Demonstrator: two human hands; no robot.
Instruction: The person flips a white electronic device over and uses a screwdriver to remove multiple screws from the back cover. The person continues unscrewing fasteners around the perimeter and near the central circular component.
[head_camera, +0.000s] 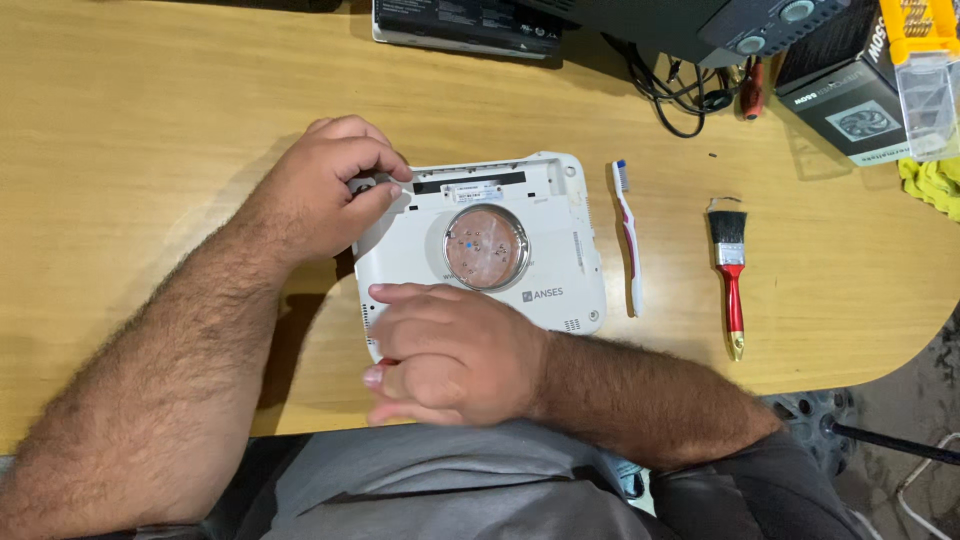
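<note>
A small white laptop (540, 215) lies bottom-up on the wooden table (150, 120). On its middle rests a round clear dish (487, 247) holding several small screws. My left hand (325, 190) grips the laptop's far left corner, with thumb and fingers pinched on the edge. My right hand (450, 352) is curled over the near left corner. It is closed on a red-handled tool (386, 362), of which only a small red tip shows.
A white and red toothbrush (629, 235) lies just right of the laptop. Further right is a red-handled paintbrush (730, 270). Black cables (680, 90), a dark device, boxes and a clear plastic case (925, 85) line the far edge. The table's near edge curves at right.
</note>
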